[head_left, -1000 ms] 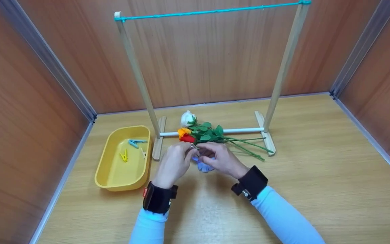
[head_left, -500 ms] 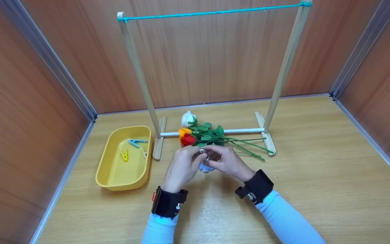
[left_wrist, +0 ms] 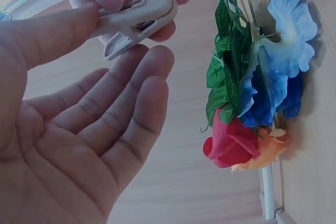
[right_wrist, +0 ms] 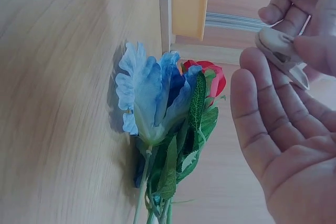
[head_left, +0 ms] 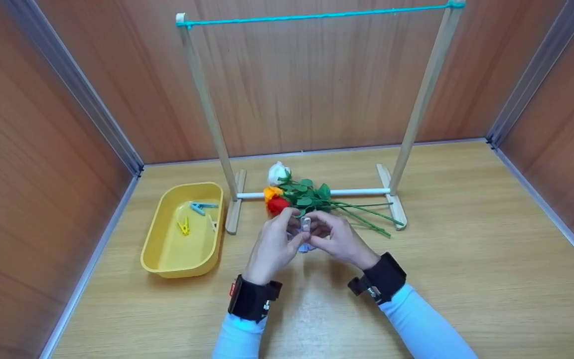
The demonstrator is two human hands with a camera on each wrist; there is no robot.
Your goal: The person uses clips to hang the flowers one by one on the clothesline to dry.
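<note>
Wood-grain panels [head_left: 327, 94] surround the table [head_left: 446, 299]. From here I see both the left hand [head_left: 273, 244] and right hand [head_left: 343, 240] pinching a beige plastic clothespin [head_left: 306, 224], thumbs against it, other fingers loosely curved. Left of the fingers, a yellow plastic tray [head_left: 180, 272] holds a light-blue clothespin [head_left: 199, 207], a yellow clothespin [head_left: 184, 227] and a whitish clothespin [head_left: 213, 224]. Both hands have shifted right since a second ago.

The left hand [head_left: 271, 247] now sits farther right, the right hand [head_left: 342, 240] slightly so. The clip [head_left: 306, 224] between them has moved rightward too, showing more plainly.
</note>
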